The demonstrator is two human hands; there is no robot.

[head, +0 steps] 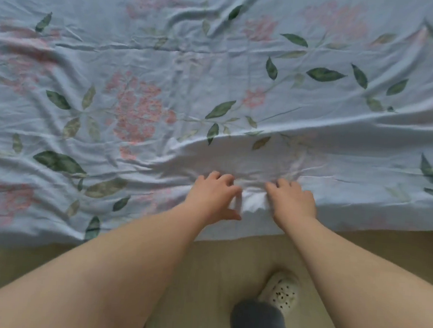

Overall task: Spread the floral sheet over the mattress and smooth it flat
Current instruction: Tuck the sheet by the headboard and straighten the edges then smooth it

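The floral sheet (218, 72), pale blue with pink flowers and green leaves, covers the mattress across the whole upper view. It lies wrinkled, with a long fold running from the centre to the right. Its near edge hangs over the bed's side. My left hand (214, 195) and my right hand (292, 200) sit close together at that near edge. Both have curled fingers gripping a bunched, whitish bit of the sheet between them. The mattress itself is hidden under the fabric.
Pale wooden floor (214, 263) runs along the bed's near side. My foot in a cream perforated clog (281, 292) and a dark trouser leg (258, 327) stand on it below the hands.
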